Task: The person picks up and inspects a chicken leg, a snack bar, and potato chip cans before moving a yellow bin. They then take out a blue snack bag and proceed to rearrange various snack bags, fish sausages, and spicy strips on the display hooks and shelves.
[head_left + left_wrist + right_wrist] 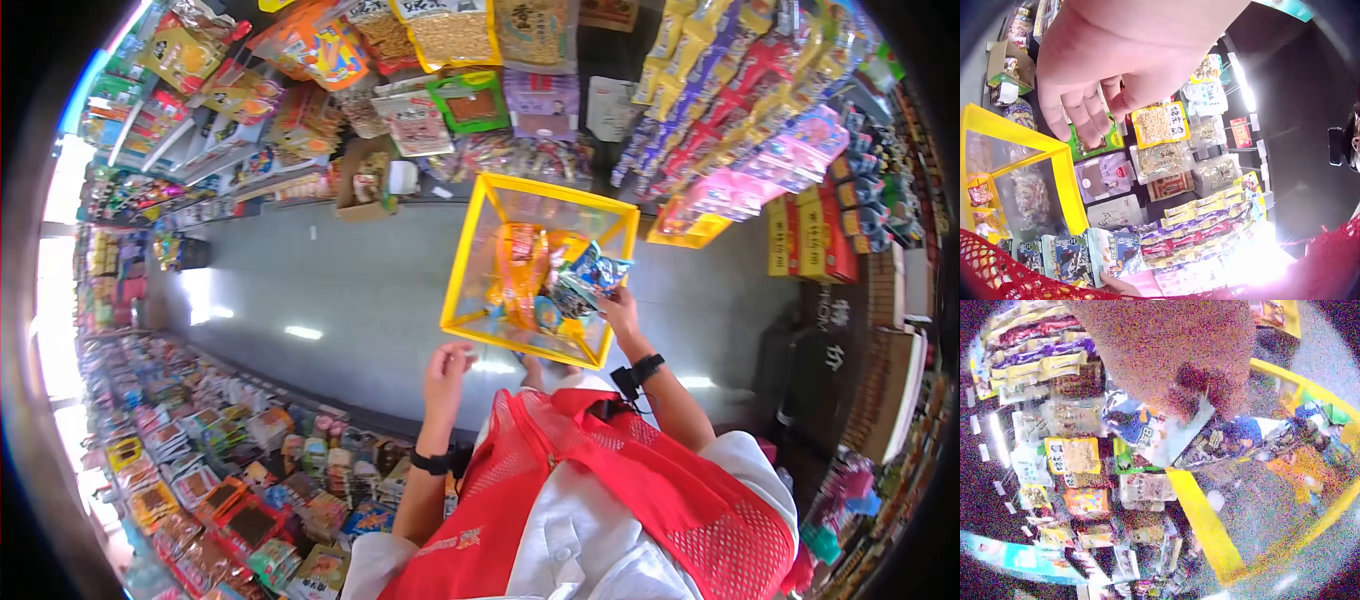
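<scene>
The right hand (622,312) grips a strip of joined blue packets (590,275) by one end, at the right side of a yellow-framed bin (461,255). The strip runs from the fingers over the rim and into the bin, its far end beside orange packs (520,272) inside. The left hand (447,365) is empty, its fingers loosely bent, just outside the bin's near left corner and apart from the strip.

The floor (350,285) is smooth and grey, with glossy white streaks of reflected light. Beyond the bin, a dark display (430,196) carries bagged snacks: a yellow-edged bag (450,35) with a clear window full of pale pieces, a green pack (468,102) and a purple pack (541,103). An open cardboard box (365,180) stands at its edge. Long strips of small shiny sachets (715,85) hang to the right, near red and yellow boxes (822,230). Crowded rows of packaged goods (250,470) fill the lower left.

The bin's walls are clear and flat between straight, solid bars; the packets are crinkled, glossy film. The person wears a red mesh vest (660,480) over a white shirt (585,510), with a black strap on each wrist. The right wrist view is grainy.
</scene>
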{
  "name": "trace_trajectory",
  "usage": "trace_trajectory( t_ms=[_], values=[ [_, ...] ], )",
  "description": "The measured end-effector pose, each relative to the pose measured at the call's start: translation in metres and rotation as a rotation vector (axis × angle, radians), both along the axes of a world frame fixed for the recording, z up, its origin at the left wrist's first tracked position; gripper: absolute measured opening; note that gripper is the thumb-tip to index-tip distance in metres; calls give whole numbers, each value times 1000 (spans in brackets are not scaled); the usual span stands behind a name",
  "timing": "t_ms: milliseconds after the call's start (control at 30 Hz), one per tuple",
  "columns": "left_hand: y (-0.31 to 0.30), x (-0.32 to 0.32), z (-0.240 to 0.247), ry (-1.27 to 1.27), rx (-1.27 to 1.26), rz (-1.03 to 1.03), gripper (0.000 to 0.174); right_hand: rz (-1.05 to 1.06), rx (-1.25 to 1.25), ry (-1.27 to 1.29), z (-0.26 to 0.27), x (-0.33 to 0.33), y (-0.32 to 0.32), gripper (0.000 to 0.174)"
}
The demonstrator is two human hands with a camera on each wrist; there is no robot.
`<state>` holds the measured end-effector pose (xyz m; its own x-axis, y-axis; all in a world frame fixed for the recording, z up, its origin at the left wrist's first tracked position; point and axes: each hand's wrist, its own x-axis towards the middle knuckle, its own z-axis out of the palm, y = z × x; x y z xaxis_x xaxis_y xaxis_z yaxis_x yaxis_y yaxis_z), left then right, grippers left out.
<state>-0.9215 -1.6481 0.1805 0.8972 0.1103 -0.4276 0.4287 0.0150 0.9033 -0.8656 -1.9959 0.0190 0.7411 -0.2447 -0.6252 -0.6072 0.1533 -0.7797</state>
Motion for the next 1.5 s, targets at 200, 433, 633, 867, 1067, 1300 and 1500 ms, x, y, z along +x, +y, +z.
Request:
trace_trajectory(
  t_ms=[200,433,633,867,1067,1300,1500],
  values=[
    [23,-34,21,7,142,18,20,56,-119,3,-55,-4,30,42],
    [80,-30,15,-92,56,-76,22,179,22,-57,-15,15,105,32],
    [179,0,5,-164,108,-286,22,192,-2,-24,-3,4,187,31],
    [288,2,14,-241,-97,-75,21,288,-101,-138,39,24,297,26],
    [361,-1,5,-230,-99,23,20,376,-86,-160,41,60,355,23],
    [411,11,7,-255,-53,199,18,458,103,-138,5,123,434,25],
    [461,42,16,-207,88,325,19,518,137,-144,28,186,506,26]
  ],
)
